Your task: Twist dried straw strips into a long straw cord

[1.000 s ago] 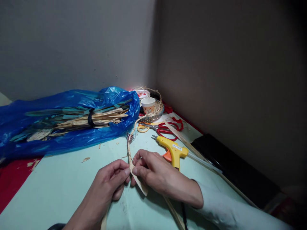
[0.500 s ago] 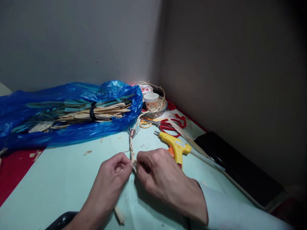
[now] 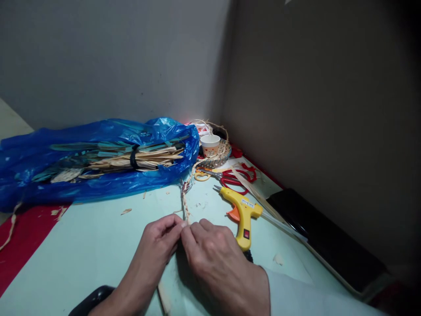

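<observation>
A thin pale braid of dried plant strips (image 3: 186, 210) runs from the back of the table toward me, and its near end is pinched between my fingers. My left hand (image 3: 160, 239) is closed on the braid with thumb and forefinger. Right against it, my right hand (image 3: 213, 250) is closed too, its curled fingers at the same end of the braid; the fingertips are partly hidden. A loose flat strip (image 3: 164, 298) shows below, beside my left wrist.
A blue plastic bag (image 3: 118, 186) holds a tied bundle of dried strips (image 3: 158, 159). Toward the right lie a yellow glue gun (image 3: 245, 219), red-handled scissors (image 3: 226, 180) and a black case (image 3: 322, 237). A paper cup (image 3: 210, 147) stands in a woven basket (image 3: 223, 158) near the wall corner.
My right hand has come down and left, turning over so its fingers meet my left fingertips. More of the glue gun's handle shows. The whole view has shifted slightly.
</observation>
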